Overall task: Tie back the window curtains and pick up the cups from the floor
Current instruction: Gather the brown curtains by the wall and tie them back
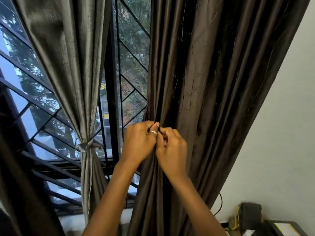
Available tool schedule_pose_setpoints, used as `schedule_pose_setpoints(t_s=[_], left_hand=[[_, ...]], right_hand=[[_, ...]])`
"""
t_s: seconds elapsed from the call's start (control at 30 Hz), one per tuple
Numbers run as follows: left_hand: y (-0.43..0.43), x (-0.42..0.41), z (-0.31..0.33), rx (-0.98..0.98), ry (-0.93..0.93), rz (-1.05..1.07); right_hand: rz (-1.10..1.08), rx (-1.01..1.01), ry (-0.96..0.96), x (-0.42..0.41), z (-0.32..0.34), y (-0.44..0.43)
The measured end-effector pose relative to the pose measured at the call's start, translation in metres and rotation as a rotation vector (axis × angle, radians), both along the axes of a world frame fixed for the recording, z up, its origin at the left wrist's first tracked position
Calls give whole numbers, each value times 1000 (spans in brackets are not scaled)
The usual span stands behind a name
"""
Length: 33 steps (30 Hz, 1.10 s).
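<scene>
A dark brown curtain (213, 79) hangs at the right of the window, gathered into folds at its middle. My left hand (139, 142) and my right hand (171, 147) meet at the gathered part, with fingers curled and pinching the fabric or a thin tie there; which of the two I cannot tell. A ring shows on my left hand. A grey curtain (68, 62) at the left is bunched and held by a knotted tie (87, 145). No cups are in view.
Behind the curtains stands a window with a black metal grille (117, 79). A white wall (281, 133) runs along the right. At the lower right sit a dark box (251, 217), cables and a table edge (288, 227).
</scene>
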<state>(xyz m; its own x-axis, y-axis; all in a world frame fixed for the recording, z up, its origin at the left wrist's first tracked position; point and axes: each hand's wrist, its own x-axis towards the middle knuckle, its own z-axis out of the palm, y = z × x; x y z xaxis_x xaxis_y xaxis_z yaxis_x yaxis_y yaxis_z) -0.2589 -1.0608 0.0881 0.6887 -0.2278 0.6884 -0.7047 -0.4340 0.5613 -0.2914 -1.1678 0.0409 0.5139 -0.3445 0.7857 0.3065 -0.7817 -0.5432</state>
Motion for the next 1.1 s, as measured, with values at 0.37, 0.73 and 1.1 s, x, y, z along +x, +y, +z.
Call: schedule_pose_setpoints(t_s=[0.37,0.73,1.1], left_hand=[[-3,4,12,61,64,10],[-8,12,10,27,65,53],[12,23,9,57,21,65]], right_hand=[[-75,-25,41,8,-3,7],[-128,-123,48,4,2,2],[-246,210,-128,-19,29,-60]])
